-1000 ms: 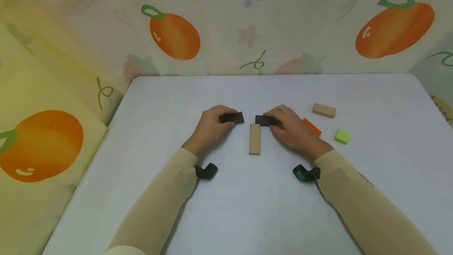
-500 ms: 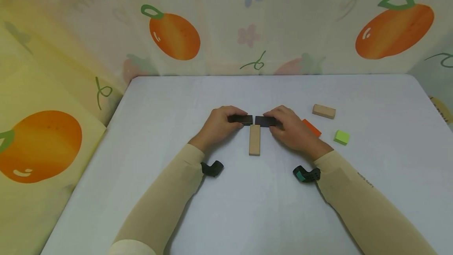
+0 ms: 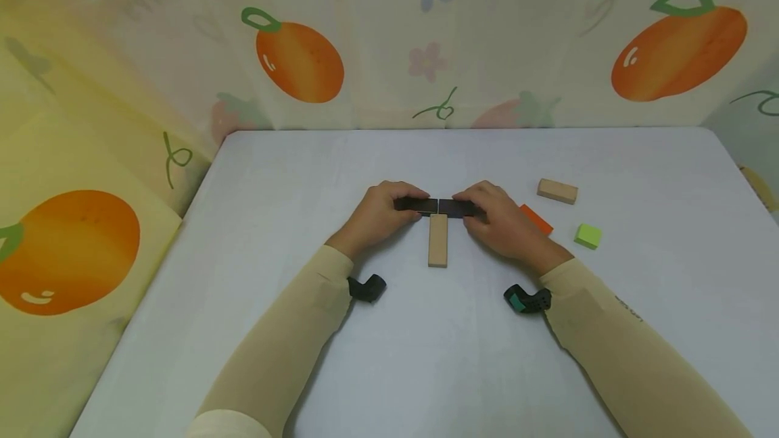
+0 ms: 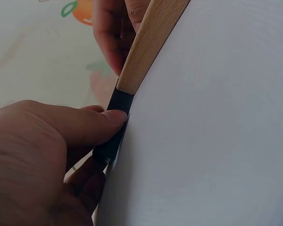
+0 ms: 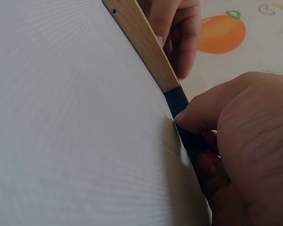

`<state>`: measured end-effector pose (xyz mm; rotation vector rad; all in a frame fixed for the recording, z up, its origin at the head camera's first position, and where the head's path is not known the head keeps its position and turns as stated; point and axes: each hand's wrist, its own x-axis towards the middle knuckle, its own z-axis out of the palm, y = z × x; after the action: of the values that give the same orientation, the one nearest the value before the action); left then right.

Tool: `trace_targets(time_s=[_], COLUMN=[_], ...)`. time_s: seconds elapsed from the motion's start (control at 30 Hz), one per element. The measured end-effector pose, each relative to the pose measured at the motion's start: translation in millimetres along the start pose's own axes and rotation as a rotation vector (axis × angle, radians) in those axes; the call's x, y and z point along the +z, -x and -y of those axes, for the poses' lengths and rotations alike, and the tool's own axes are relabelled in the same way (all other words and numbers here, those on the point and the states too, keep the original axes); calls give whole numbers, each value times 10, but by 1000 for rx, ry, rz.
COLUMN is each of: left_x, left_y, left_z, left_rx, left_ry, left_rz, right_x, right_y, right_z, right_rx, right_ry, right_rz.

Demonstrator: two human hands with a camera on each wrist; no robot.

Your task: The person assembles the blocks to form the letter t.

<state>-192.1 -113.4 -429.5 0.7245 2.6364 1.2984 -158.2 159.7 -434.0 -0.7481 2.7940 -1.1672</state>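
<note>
Saw left black block [image 3: 421,205] shifted rightward, just beside right black block [image 3: 456,208]; noted left hand [image 3: 381,213] pinching former, right hand [image 3: 502,223] pinching latter, wooden block [image 3: 438,242] at junction.

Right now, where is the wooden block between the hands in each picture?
Head: the wooden block, just right of and below centre.
Left wrist: the wooden block, upper middle, running off the top edge.
Right wrist: the wooden block, upper middle, running off the top edge.
Shared landmark: the left hand, visible in all three.

Grn block [image 3: 587,236] on tbl [image 3: 433,357], fruit-print cloth [image 3: 523,32] behind.
</note>
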Motion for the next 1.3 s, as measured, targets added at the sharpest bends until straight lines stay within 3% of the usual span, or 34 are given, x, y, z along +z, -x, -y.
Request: trace_targets(time_s=[1.3], left_x=[18], left_y=[-5], left_z=[0], left_rx=[15], left_ry=[-9], left_rz=[11], right_x=[19], right_y=[-2], right_z=[-18], right_rx=[-26], right_ry=[18], right_rz=[-8])
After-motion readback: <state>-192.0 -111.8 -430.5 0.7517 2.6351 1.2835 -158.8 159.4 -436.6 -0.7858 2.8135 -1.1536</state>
